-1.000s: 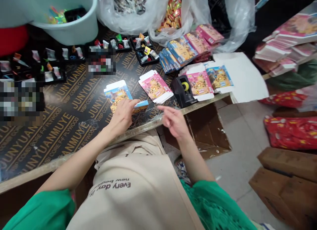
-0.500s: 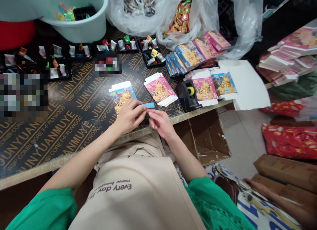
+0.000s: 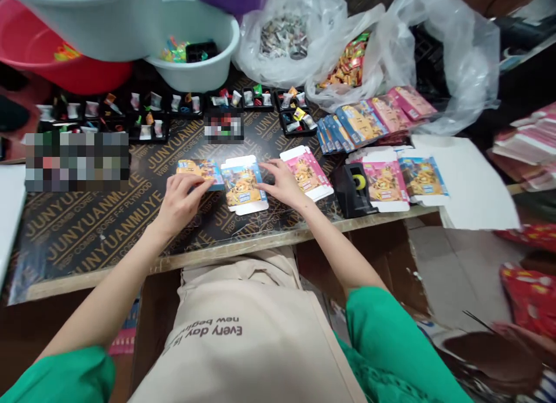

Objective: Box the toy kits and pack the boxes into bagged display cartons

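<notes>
Plywood bench (image 3: pixel 108 218): left hand (image 3: pixel 180 200) on blue box (image 3: pixel 197 169), hold unclear; right hand (image 3: pixel 284 186) spread wide at flat carton (image 3: pixel 242 186). Probably box set-down; next needs carton-edge pinch.

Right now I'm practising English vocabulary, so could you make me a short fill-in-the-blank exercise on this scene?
The left hand touches a blue-edged box lying to the ____ of the flat blue carton.
The right hand is at that carton's ____ edge.
The ring inside the black tape dispenser is ____.
The person's sleeves are coloured ____.

Missing words: left; right; yellow; green.
</notes>
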Demonstrator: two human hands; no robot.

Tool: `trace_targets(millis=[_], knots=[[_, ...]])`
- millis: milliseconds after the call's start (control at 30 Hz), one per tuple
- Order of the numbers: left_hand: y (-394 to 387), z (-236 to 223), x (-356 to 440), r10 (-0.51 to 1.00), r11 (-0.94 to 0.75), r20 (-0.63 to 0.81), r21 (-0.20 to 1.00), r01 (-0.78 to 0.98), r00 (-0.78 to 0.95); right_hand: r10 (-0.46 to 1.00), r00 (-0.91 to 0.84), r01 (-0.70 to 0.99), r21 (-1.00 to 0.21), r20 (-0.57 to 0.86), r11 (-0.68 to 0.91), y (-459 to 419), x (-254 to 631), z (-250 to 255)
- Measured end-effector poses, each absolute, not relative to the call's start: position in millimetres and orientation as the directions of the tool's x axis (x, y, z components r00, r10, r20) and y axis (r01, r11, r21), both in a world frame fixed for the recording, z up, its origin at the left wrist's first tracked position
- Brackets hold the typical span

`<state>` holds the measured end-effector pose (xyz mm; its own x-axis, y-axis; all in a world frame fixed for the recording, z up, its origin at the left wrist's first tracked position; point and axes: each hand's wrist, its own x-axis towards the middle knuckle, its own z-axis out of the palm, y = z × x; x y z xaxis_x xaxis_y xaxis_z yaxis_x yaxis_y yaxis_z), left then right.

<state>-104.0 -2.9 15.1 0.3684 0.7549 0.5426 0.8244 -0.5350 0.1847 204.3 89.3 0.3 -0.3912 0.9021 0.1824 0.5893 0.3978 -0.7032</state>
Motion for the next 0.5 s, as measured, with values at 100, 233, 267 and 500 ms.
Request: trace_targets(millis=[100,233,267,500], knots=[[-8.9,-7.6,-142.0,0.845,-0.442,0.422,0.204,0.874,0.329,0.84,-0.537,0.679,-0.552,0.075,0.484,108.9,161.7,3.0],[-23.4,-14.3,-140.9,0.911,-0.358,0.346,0.398,0.845,0.223,0.817,-0.563,0.803,-0.316,-0.125,0.505,125.2,127.4,12.9],[-24.5,-12.5,-133.3,0.918,-0.334,0.361,0.481,0.811,0.164,0.811,-0.562,0.814,-0.276,-0.159,0.51,127.7,123.2,14.6],[-0.5,2.4,-65.0,0.98,-0.122,0.143,0.981,0.149,-0.136,0.761,-0.644,0.642,-0.482,0.083,0.596,115.0,140.5,43.3]])
